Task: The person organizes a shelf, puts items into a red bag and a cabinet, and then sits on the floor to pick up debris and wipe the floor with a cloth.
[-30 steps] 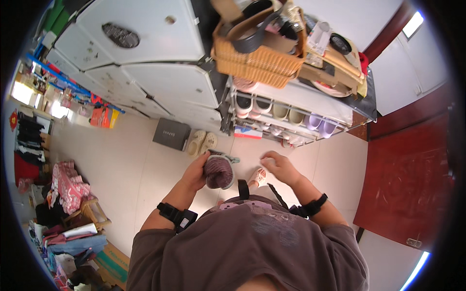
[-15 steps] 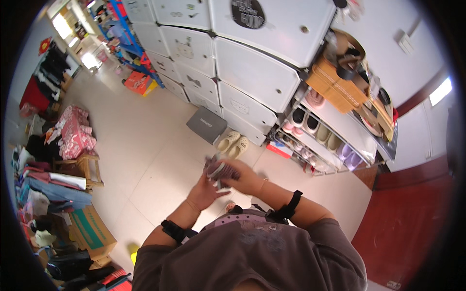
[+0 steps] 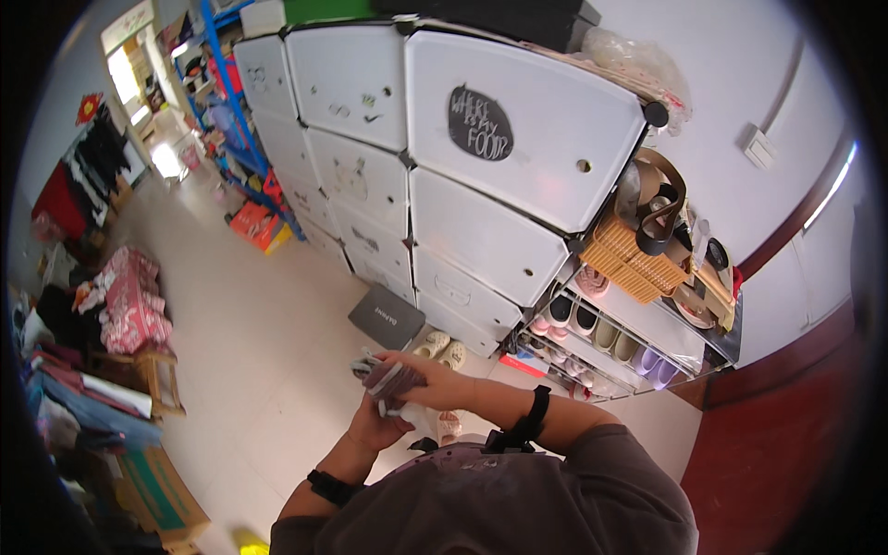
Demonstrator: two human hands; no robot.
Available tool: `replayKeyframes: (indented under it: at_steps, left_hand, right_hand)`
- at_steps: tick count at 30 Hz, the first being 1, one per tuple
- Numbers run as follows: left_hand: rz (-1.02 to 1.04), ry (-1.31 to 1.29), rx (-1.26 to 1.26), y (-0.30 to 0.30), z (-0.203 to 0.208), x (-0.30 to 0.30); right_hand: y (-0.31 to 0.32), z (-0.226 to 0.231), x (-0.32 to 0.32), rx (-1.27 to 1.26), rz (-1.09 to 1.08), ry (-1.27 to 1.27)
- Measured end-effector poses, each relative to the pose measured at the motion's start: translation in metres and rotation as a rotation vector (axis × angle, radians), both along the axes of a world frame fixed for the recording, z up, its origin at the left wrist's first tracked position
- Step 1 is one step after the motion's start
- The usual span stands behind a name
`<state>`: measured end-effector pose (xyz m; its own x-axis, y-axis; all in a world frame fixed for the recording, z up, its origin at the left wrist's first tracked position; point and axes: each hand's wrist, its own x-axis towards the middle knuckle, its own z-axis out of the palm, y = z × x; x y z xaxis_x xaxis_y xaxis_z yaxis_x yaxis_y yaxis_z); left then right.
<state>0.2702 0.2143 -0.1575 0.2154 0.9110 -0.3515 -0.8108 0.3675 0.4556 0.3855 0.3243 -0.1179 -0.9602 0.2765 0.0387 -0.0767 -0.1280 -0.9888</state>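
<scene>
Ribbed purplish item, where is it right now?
In the head view, just left of centre, the ribbed purplish item is in the right hand, the left hand against it, pictured below-left of the cream clogs.

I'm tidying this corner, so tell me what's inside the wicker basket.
A brown strap-like loop sticks up from the basket, among other items too jumbled to identify. Its front wall hides whatever lies deeper.

Purplish bundle (image 3: pixel 390 378) (partly) behind right fingers (image 3: pixel 412 363)

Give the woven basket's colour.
The woven basket is orange-tan, seen best in the head view.
</scene>
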Motion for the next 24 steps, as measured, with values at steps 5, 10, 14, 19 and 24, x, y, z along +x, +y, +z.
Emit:
replayKeyframes:
  at_steps: [5,10,14,19,24]
  left_hand:
    - [0.157,-0.068,0.112,0.055,0.045,0.019]
    - [-0.163,0.018,0.192,0.093,-0.008,-0.016]
    - [-0.212,0.183,0.074,0.111,-0.014,-0.047]
    - [-0.202,0.409,-0.136,0.136,-0.016,-0.078]
    - [-0.336,0.569,-0.031,0.162,-0.009,-0.118]
  right_hand:
    - [0.045,0.014,-0.008,0.763,-0.395,-0.069]
    - [0.09,0.012,0.004,0.064,-0.379,-0.006]
    - [0.151,0.012,0.059,-0.045,-0.994,-0.01]
    - [0.182,-0.019,0.11,0.958,-1.499,-0.618]
    - [0.162,-0.014,0.107,0.869,-1.645,-0.654]
